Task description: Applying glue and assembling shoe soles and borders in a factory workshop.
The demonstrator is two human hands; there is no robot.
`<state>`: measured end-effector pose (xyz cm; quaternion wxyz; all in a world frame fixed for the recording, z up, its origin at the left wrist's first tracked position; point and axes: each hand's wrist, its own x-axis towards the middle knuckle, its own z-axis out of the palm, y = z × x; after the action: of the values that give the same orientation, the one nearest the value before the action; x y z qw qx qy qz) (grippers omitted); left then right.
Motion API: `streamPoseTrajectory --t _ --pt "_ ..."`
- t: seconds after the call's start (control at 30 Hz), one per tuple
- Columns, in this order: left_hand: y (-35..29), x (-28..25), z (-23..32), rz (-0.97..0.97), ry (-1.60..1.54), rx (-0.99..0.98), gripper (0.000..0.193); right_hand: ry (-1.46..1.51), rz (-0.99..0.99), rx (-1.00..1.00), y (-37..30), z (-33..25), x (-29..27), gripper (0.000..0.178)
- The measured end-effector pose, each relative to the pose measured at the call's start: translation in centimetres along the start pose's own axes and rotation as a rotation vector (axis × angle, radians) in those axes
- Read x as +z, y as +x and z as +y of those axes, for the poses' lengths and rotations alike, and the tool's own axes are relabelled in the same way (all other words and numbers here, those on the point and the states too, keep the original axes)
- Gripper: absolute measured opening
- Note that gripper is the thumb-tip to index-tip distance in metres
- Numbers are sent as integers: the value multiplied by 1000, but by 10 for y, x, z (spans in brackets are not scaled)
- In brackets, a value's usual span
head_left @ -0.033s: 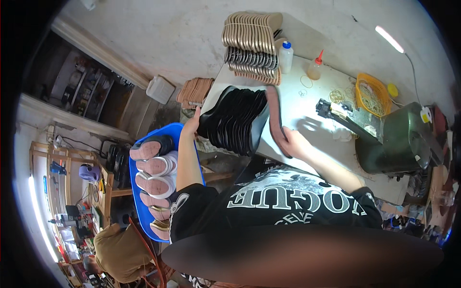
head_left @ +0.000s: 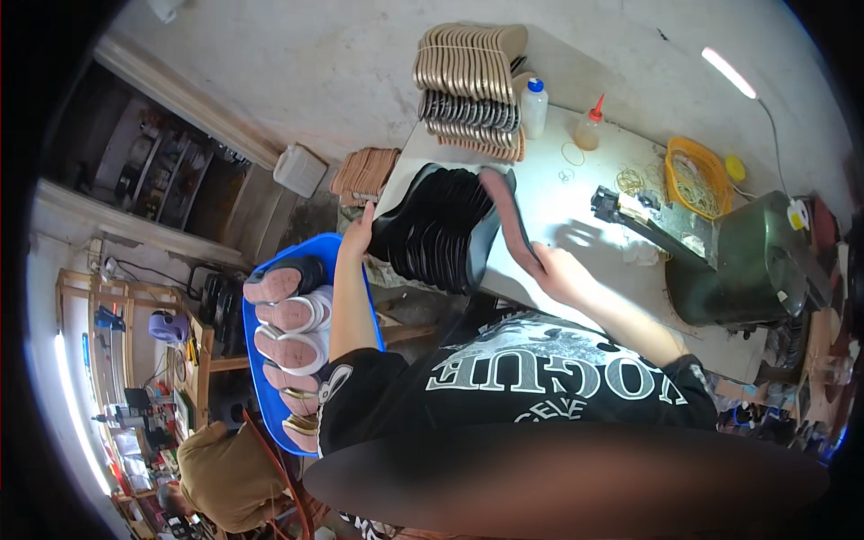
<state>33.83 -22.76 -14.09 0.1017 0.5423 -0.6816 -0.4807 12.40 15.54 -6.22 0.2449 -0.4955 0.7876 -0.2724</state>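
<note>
The left hand [head_left: 360, 232] presses flat, fingers spread, against the nine-o'clock end of a row of black soles [head_left: 438, 232] standing on edge at the near edge of the white worktable [head_left: 576, 202], seemingly bracing the row so it does not topple. The right hand [head_left: 551, 270], at the row's three-o'clock end, is closed around one pinkish-faced sole [head_left: 502, 209] tilted against the stack. A blue tray [head_left: 346, 247] of shoes lies at eight o'clock, and tan insoles [head_left: 470, 67] are stacked at twelve.

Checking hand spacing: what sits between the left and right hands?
Head view: a row of black shoe soles stands between left hand and right hand.
</note>
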Motion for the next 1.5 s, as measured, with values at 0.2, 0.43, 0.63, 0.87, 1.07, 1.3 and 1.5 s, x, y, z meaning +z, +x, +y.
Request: streamPoseTrajectory --t 0.2,0.43,0.63,0.87,1.07,1.3,1.5 --pt "-129 58 148 -48 -162 734 54 367 8 -190 -54 -6 -57 30" --pt "-202 169 211 -935 -508 393 39 1048 -32 -179 -47 18 -57 51" --pt "-207 206 237 -1151 -456 406 35 1501 102 -20 -41 48 -47 53" --pt "-201 234 245 -990 -350 595 37 1200 137 58 -56 57 -97 20" --pt "-202 257 247 -751 -453 674 46 948 265 143 -56 50 -90 24" --pt "-172 284 276 -685 -508 498 42 1161 307 199 -76 44 -68 28" --pt "-148 318 260 -272 124 1066 41 1353 481 260 -85 52 -55 29"
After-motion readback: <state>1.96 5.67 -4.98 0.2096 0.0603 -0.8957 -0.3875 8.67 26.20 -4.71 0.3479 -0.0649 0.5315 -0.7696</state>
